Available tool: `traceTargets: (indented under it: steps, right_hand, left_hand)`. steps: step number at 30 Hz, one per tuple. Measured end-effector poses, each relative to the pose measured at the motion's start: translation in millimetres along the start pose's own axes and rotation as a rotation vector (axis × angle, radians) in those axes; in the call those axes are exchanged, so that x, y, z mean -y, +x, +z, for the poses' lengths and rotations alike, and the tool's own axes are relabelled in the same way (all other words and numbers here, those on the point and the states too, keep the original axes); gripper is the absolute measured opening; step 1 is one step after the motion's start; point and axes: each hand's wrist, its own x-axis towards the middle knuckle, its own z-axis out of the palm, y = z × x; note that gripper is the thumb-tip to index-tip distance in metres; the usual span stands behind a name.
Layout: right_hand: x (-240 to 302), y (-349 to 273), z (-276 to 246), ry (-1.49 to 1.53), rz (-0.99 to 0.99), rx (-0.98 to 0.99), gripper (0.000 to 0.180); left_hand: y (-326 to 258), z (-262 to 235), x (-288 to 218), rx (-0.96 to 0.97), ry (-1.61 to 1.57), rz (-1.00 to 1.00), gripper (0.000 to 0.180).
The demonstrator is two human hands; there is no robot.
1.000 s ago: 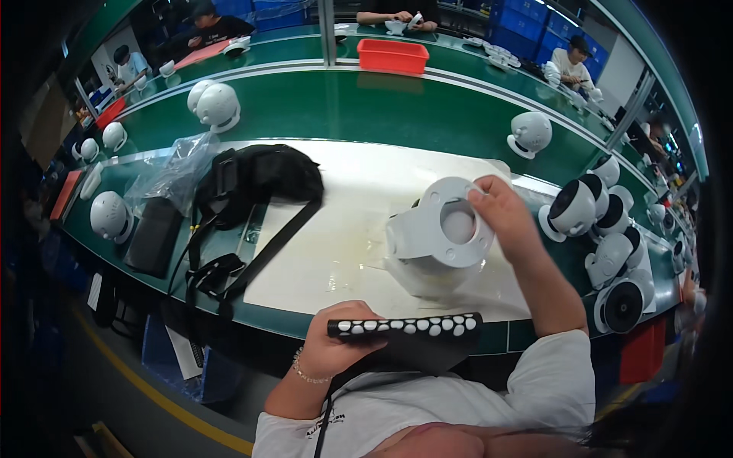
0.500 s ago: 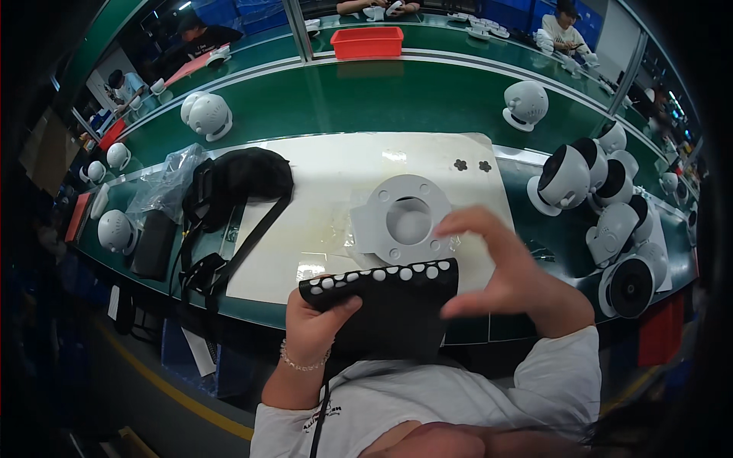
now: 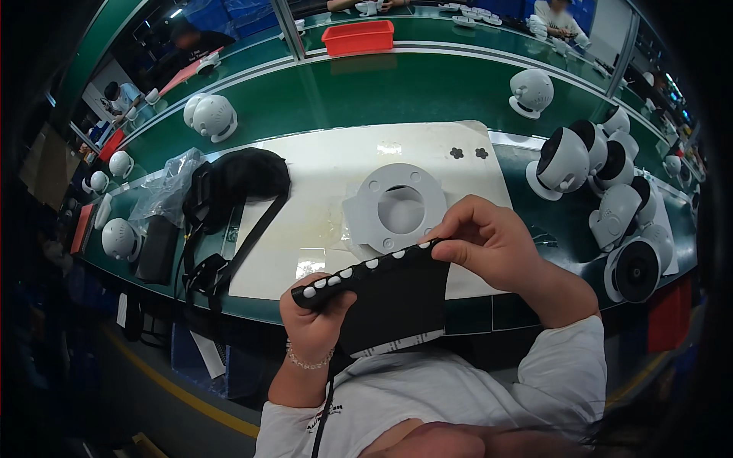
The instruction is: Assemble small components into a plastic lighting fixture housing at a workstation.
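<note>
My left hand (image 3: 317,313) grips the left end of a black sheet (image 3: 393,301) in front of my chest, thumb on top. White round dots run along the sheet's rolled or folded upper edge, and a pale strip shows along its lower edge. At the upper right corner, my right hand (image 3: 489,244) pinches the sheet between thumb and fingers; whether a dot is also caught in the pinch is hidden. Just beyond the sheet lies a pale grey plate (image 3: 364,217) with a large round hole and small round recesses. It rests on a white mat (image 3: 313,198).
Left of the mat lie a black strapped bag (image 3: 259,172) and clear plastic wrap (image 3: 164,187). White round-headed devices (image 3: 565,162) crowd the right side; another device (image 3: 532,91) stands on the green belt (image 3: 366,91). A red bin (image 3: 357,37) and other people are beyond.
My right hand has come down and in from the right, closing its fingers on the sheet's corner. The sheet's dotted edge has tilted and rolled over, showing fewer dots.
</note>
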Motion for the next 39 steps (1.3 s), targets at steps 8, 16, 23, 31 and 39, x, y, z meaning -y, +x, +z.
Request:
traceTargets:
  steps: [8,16,23,31,39]
  right_hand:
    - [-1,6,3,-0.635,-0.604,-0.049,0.024]
    - [-9,6,3,-0.556,-0.633,0.062,0.040]
    - [-11,5,18,-0.590,-0.690,0.124,0.057]
    - [-17,49,-12,-0.379,-0.550,-0.217,0.050]
    - [-11,55,-15,-0.325,-0.306,-0.174,0.052]
  left_hand:
    - [0,0,1,0.037,0.012,-0.052,0.016]
    - [-2,-1,6,0.080,0.077,-0.059,0.014]
    - [0,1,7,0.191,0.151,-0.051,0.012]
    - [4,-1,23,0.218,0.217,0.133,0.020]
    - [8,1,33,0.339,0.196,0.108,0.019]
